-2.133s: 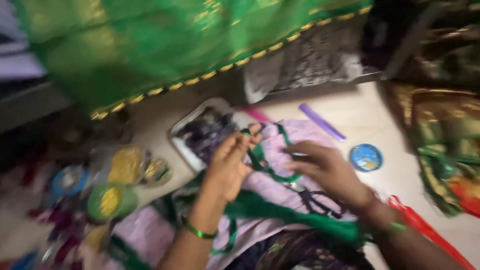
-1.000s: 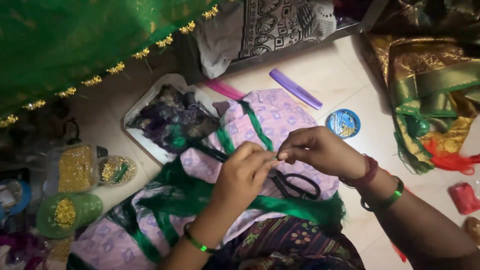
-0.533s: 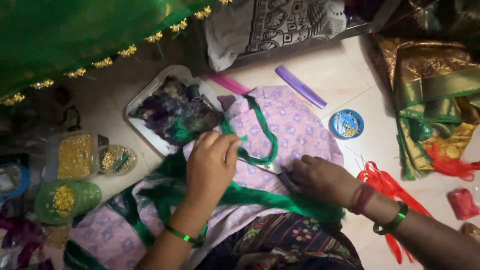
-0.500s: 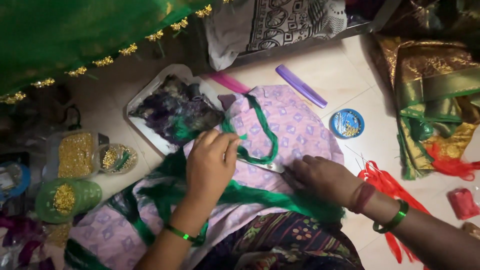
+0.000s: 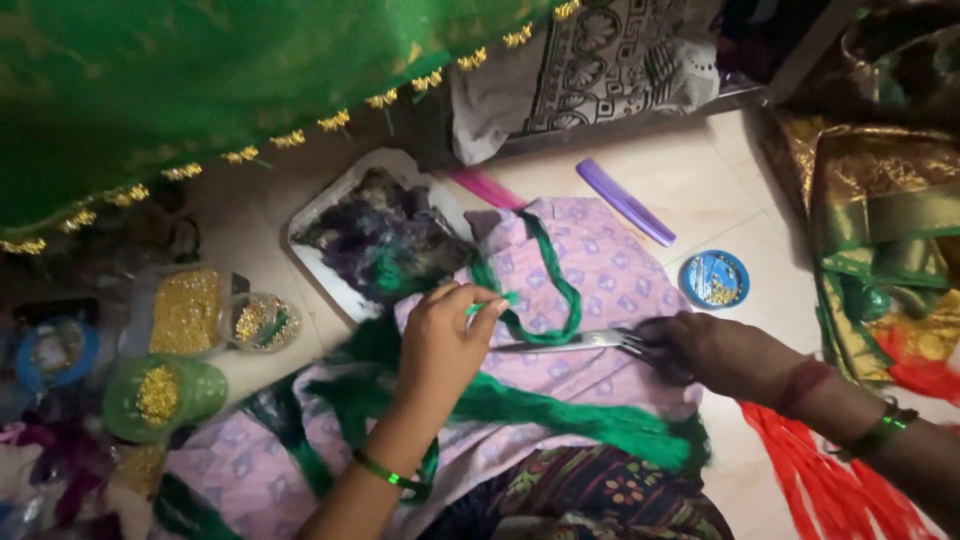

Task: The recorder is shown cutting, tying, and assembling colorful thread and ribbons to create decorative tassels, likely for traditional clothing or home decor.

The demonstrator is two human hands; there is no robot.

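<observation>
At frame centre, the left hand (image 5: pixel 445 340) is pinching a green thread bundle (image 5: pixel 545 300) between narrow fingers (image 5: pixel 488 306) over the lilac cloth (image 5: pixel 600 280). The right hand (image 5: pixel 715 350) is gripping scissors (image 5: pixel 590 341), its blurred fingers hiding the handles. The thread's lower end is running under the left wrist.

left hand (image 5: pixel 445 340): lifted, now pinching green thread (image 5: pixel 540 300) | right hand (image 5: pixel 715 352): scissors (image 5: pixel 585 342) raised

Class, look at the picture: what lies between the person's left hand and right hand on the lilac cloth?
In the head view, the silver blades of a pair of scissors span the gap from the right hand towards the left hand, over lilac patterned cloth and looped green thread.
</observation>
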